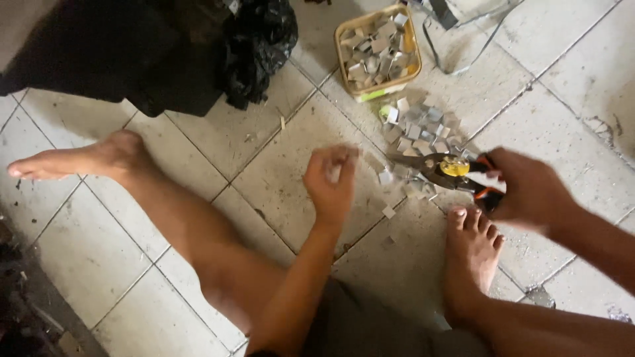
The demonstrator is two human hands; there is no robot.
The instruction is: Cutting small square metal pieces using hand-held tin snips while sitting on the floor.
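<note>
While left hand (331,182) curls loosely, right-hand fingers (509,173) clamp snips (444,169) pointing left, lying level.

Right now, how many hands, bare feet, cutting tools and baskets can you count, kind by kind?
Hands: 2 (left hand, right hand)
Bare feet: 2 (left foot, right foot)
Snips: 1
Basket: 1
Total: 6

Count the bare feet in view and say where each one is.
2. One foot lies at the left on the tiled floor, toes pointing left. The other foot is at lower right, toes just below the snips held in the right hand. None seems hidden.
</note>
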